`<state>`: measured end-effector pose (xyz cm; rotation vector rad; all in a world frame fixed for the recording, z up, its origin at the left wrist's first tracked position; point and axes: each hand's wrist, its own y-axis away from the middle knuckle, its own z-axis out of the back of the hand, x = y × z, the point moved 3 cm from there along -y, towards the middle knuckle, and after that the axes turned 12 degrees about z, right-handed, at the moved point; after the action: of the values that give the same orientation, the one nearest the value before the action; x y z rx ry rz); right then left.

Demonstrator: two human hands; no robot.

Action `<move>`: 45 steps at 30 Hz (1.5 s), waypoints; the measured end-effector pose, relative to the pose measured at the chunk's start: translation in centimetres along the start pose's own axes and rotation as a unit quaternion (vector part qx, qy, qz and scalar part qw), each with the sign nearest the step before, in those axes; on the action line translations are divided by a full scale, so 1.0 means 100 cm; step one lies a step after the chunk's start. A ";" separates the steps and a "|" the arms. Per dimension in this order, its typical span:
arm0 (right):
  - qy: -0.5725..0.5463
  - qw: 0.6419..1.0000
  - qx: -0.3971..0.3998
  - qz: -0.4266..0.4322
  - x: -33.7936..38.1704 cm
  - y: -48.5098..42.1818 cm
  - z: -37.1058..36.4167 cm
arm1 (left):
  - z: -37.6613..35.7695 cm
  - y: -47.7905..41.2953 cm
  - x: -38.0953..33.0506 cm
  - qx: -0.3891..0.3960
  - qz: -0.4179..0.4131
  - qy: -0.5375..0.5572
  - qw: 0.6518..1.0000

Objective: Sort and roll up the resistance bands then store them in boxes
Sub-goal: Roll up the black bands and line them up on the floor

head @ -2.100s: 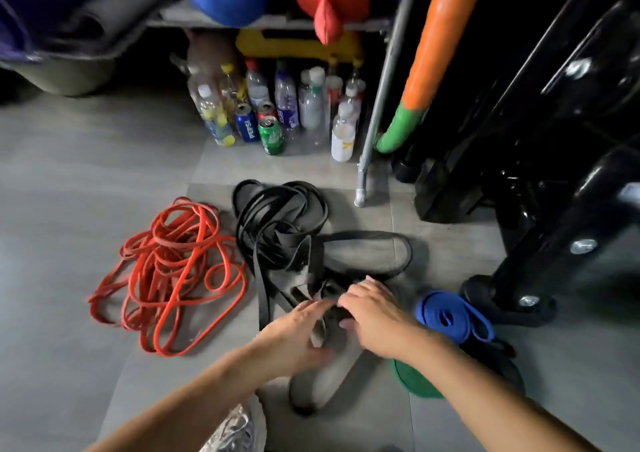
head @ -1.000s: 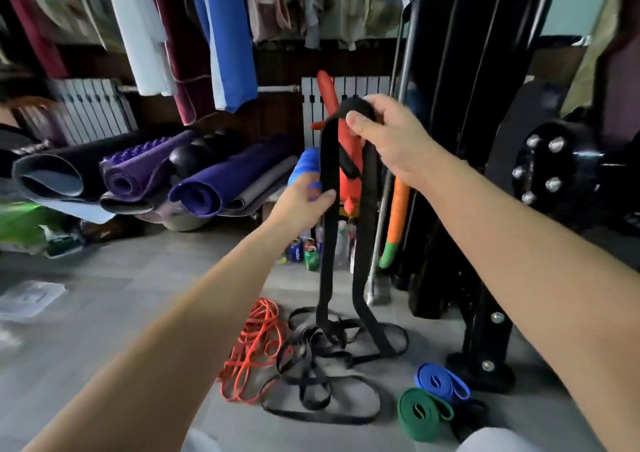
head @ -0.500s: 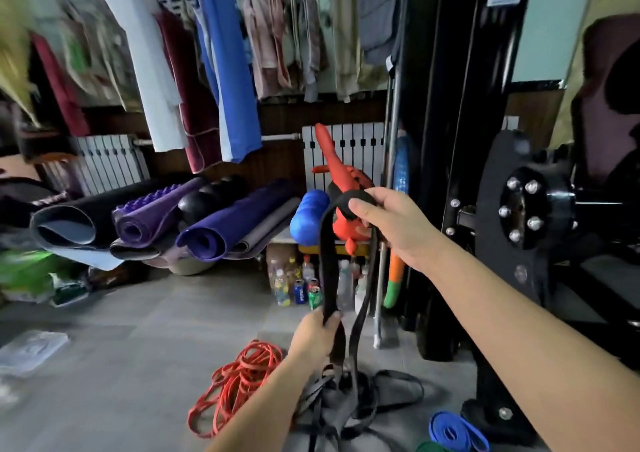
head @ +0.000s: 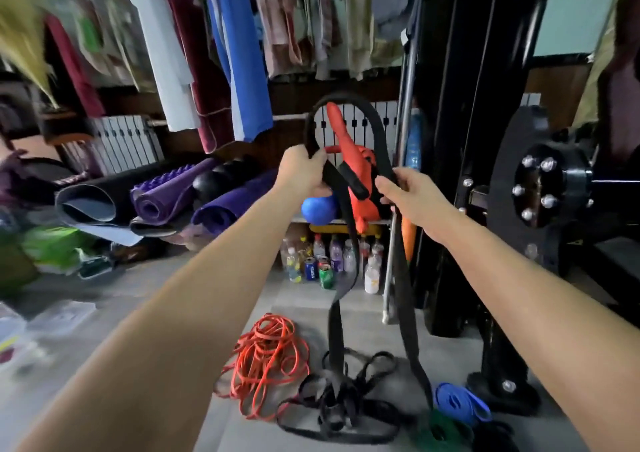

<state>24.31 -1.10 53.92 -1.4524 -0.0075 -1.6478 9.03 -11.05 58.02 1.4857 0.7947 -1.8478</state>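
A long black resistance band [head: 403, 289] is held up at chest height, arching between both hands. My left hand [head: 302, 174] grips its left side and my right hand [head: 407, 188] grips its right side. Two strands hang down from the hands to a tangled pile of black bands [head: 341, 406] on the floor. A heap of orange bands [head: 268, 360] lies on the floor to the left of that pile. A rolled blue band [head: 462, 403] and a rolled green band [head: 445, 429] lie on the right.
A black weight machine [head: 540, 188] stands close on the right. Bottles and cans [head: 325, 264] crowd the floor under a low shelf. Rolled mats [head: 166, 199] lie at the left, clothes hang above, and clear plastic boxes [head: 45, 323] sit at the far left.
My left hand rose from low on the hanging strands to the top of the band. My right hand shifted right, so the band now arches between both hands.
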 end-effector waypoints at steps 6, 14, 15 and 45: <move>-0.080 0.995 0.030 -0.060 -0.045 0.059 -0.059 | -0.023 0.027 0.035 0.069 0.100 0.189 0.974; 0.059 0.986 0.088 -0.129 -0.095 0.120 -0.075 | 0.026 0.028 0.039 -0.040 -0.045 -0.225 0.973; 0.063 0.988 0.078 -0.120 -0.089 0.112 -0.068 | 0.034 0.026 0.048 -0.057 -0.047 -0.285 0.956; -0.157 0.982 0.069 -0.074 -0.015 0.034 -0.093 | -0.067 0.084 0.244 0.203 0.096 -0.070 0.972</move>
<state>18.92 -7.22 48.02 -1.6202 -0.4091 -1.4842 15.57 -13.51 32.27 1.5857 0.1994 -2.0157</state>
